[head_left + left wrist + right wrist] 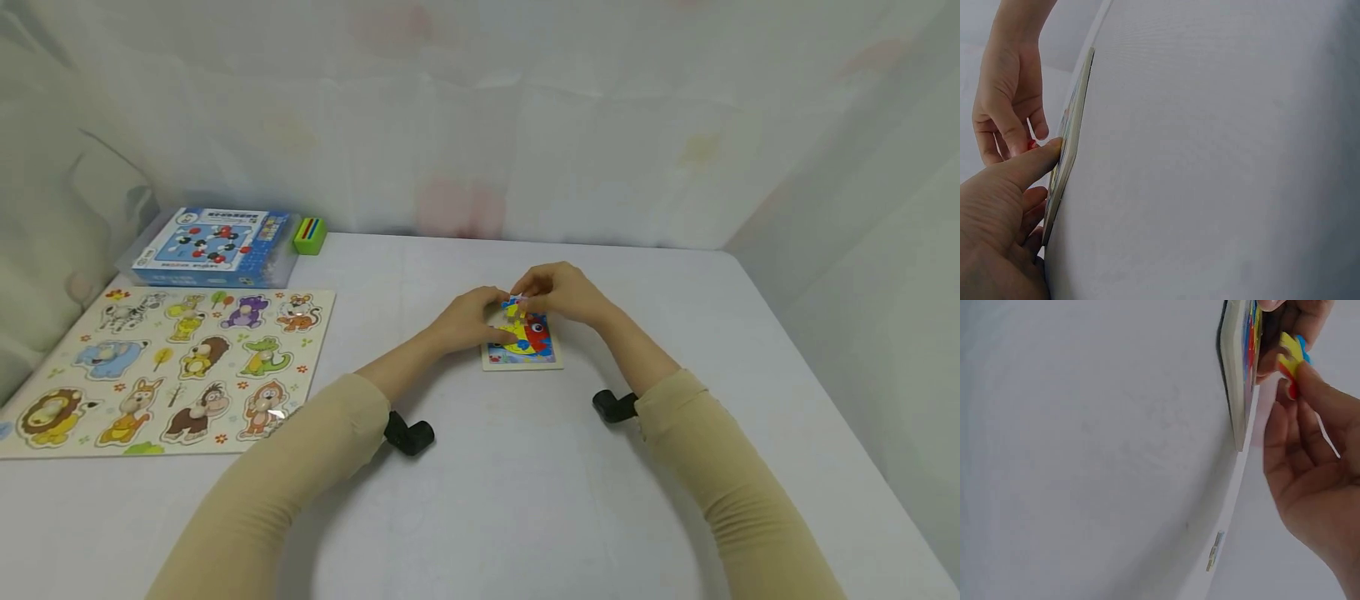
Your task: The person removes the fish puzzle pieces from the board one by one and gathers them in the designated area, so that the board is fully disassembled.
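Observation:
A small jigsaw puzzle board (522,366) with a yellow, red and blue picture lies on the white table. My left hand (467,322) holds it at its left side, the thumb on the picture and the other fingers bent by the edge. Above the board's far part, my right hand (567,293) pinches a puzzle piece (1291,353) between thumb and fingers. The piece is yellow with red and blue parts, and it looks tilted in the right wrist view. Fingers partly cover the board's upper area, so whether the piece touches it I cannot tell.
A large animal puzzle board (168,367) lies at the left. Behind it are a blue boxed set (213,246) and a green block (310,236) with coloured stripes. A small flat thing (1215,551) lies near the table's edge in the right wrist view.

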